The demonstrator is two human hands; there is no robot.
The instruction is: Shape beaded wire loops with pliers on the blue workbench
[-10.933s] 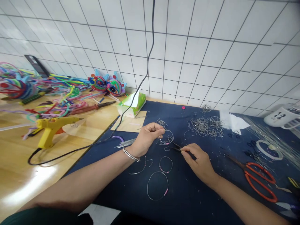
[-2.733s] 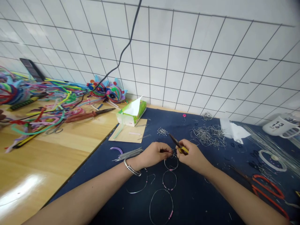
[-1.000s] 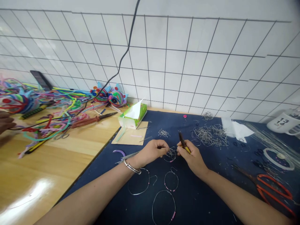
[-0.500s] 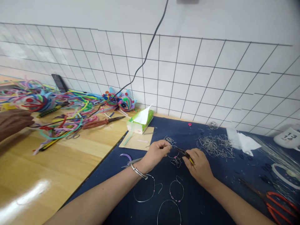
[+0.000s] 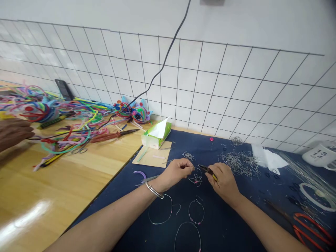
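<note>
My left hand point(image 5: 181, 170) pinches the end of a thin silver wire loop point(image 5: 196, 182) with pink beads on its lower side. My right hand point(image 5: 223, 180) is wrapped round dark-jawed pliers point(image 5: 210, 171) with yellow on the handle. Their tip points left, close to the top of the loop; whether it grips the wire is too small to tell. Nearer to me lie a beaded wire ring point(image 5: 196, 212) with a hooked end, a larger wire loop point(image 5: 160, 224) under my left wrist, and another large wire loop point(image 5: 175, 238).
Beyond my hands lie a wire heap point(image 5: 240, 164) and a tissue box point(image 5: 156, 134). Red-handled scissors point(image 5: 312, 227) and a white mug point(image 5: 319, 155) are at right. On the wooden table, another person's hand point(image 5: 14, 134) is near colourful pipe cleaners point(image 5: 78, 138) and red-handled pliers point(image 5: 112, 135).
The held wire loop has turned and hangs lower between my hands. The pliers' tip stays close to it. The view has shifted slightly, and the other person's hand sits a little farther left.
</note>
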